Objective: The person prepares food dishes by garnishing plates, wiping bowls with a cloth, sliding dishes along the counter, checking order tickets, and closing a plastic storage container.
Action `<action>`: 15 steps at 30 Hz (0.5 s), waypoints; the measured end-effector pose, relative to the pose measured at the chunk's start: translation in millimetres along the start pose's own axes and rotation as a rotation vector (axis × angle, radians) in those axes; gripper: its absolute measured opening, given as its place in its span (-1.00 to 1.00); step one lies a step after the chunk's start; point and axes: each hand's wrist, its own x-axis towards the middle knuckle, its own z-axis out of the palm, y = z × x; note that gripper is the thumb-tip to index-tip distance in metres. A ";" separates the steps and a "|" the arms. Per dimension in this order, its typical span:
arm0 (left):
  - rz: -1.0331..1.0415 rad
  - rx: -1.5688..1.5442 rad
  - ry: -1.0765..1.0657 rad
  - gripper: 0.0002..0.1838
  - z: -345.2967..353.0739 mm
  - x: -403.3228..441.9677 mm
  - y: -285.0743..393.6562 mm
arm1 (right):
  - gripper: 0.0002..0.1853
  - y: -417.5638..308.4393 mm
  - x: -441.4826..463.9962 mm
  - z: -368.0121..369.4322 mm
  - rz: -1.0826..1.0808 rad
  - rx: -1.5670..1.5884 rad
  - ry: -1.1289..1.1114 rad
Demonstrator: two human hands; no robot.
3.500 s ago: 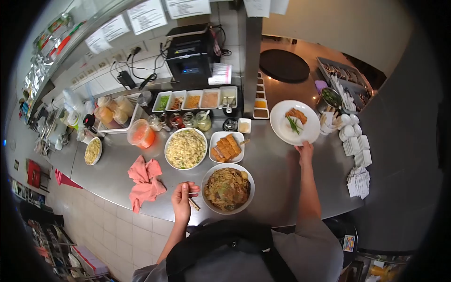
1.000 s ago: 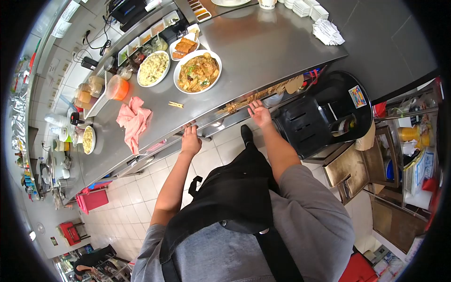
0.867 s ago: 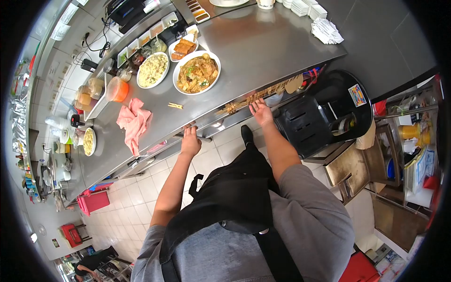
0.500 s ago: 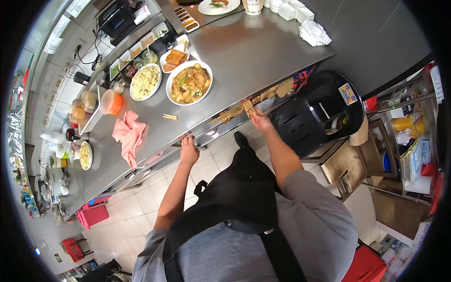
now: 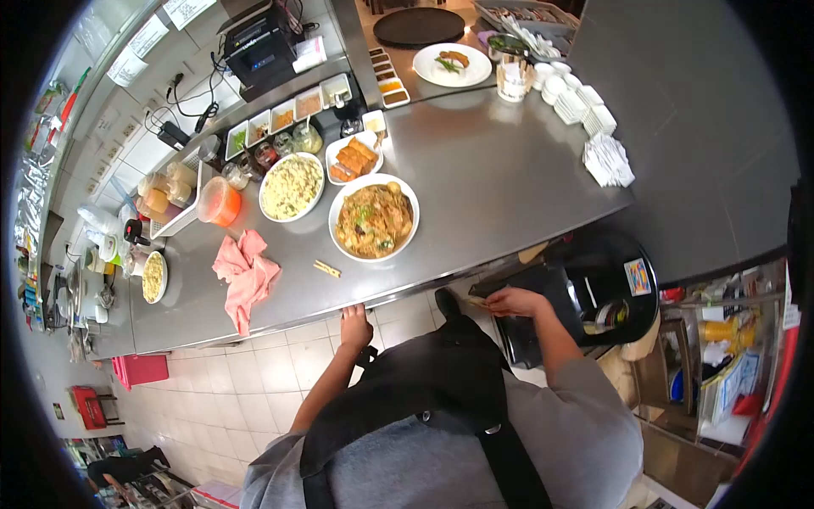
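Small tan piece (image 5: 478, 303) is pinched in the right hand's (image 5: 515, 302) narrow grip, beyond the surface's (image 5: 483, 153) front edge; left hand (image 5: 356, 326) at that edge, grip unclear.

A white tiled wall (image 5: 193, 61) stands at far left behind the steel counter (image 5: 483, 182), beside a metal post (image 5: 349, 51) and a brown ledge (image 5: 397, 63) in warm light. Pale, shiny floor tiles (image 5: 263, 373) spread at near left, around a pink bin (image 5: 142, 371); crowded shelves (image 5: 687, 441) stand near right.
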 end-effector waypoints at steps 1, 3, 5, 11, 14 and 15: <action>0.016 0.022 0.031 -0.50 8.8 4.1 -3.2 | -0.74 -43.0 -39.5 5.1 -0.024 0.047 -0.029; -0.013 0.026 0.042 -0.53 13.5 11.2 -0.7 | -0.72 -112.2 -78.9 -12.6 -0.279 -0.100 -0.121; -0.042 0.031 0.047 -0.56 22.8 13.0 -1.0 | -0.76 -178.0 -92.4 -35.9 -0.388 -0.056 -0.035; -0.205 -0.235 0.080 -0.45 7.3 1.6 19.7 | -0.71 -354.1 -13.7 -142.2 -0.649 -0.429 0.409; -0.065 -0.204 0.341 -0.29 6.6 -28.8 30.6 | -0.79 -407.0 65.3 -192.5 -0.753 -0.854 0.757; -0.086 -0.209 0.346 -0.29 19.0 -39.7 32.3 | -0.80 -422.9 86.3 -201.5 -0.667 -1.190 0.908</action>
